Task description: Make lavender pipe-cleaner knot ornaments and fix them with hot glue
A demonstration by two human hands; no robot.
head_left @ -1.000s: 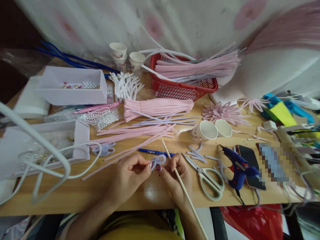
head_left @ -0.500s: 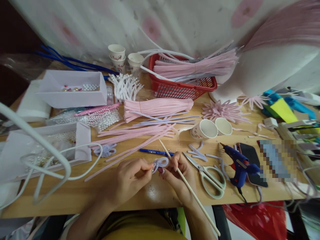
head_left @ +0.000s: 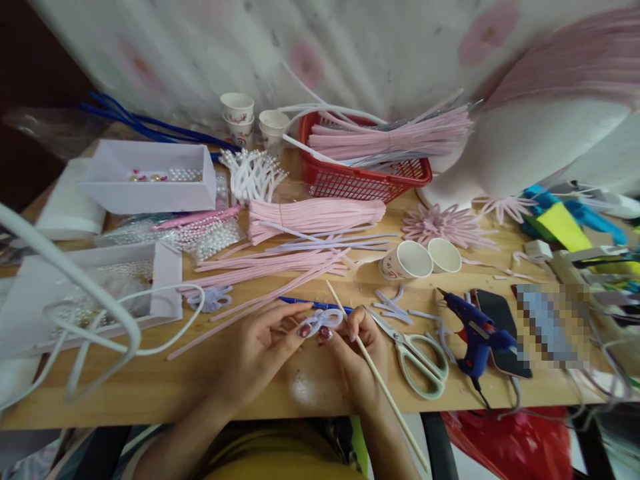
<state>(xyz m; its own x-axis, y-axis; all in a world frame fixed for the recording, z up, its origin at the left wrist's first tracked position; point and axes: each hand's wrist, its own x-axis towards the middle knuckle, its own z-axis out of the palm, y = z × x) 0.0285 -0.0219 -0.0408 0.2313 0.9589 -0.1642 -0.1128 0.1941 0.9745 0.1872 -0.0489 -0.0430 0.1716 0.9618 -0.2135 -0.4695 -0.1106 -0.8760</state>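
My left hand and my right hand meet over the front of the wooden table. Together they pinch a small looped lilac pipe cleaner between thumbs and fingertips. My right hand also grips a long thin wooden stick that slants from the table down past my wrist. A blue pen lies just beyond my fingers. Loose pink pipe cleaners lie spread behind it.
Scissors and a blue glue gun lie right of my hands, a phone beside them. Two tipped paper cups, a red basket of pink stems and white boxes with pearls stand behind. White tubing loops at left.
The lilac loop has been turned and spread a little wider between my fingertips. My hands shifted slightly away from me, and the stick swung a little.
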